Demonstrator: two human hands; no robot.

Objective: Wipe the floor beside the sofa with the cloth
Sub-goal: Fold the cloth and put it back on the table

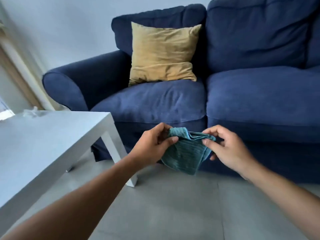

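A teal ribbed cloth, folded into layers, hangs in the air in front of the navy blue sofa. My left hand pinches its upper left corner. My right hand pinches the upper right edge, with fingers behind the cloth too. The lower corner of the cloth dangles above the grey tiled floor, not touching it. Both forearms reach forward from the bottom of the view.
A white low table stands at the left, its near leg close to my left wrist. A mustard cushion leans on the sofa's left seat. A crumpled clear item lies at the table's far edge. A curtain hangs at far left.
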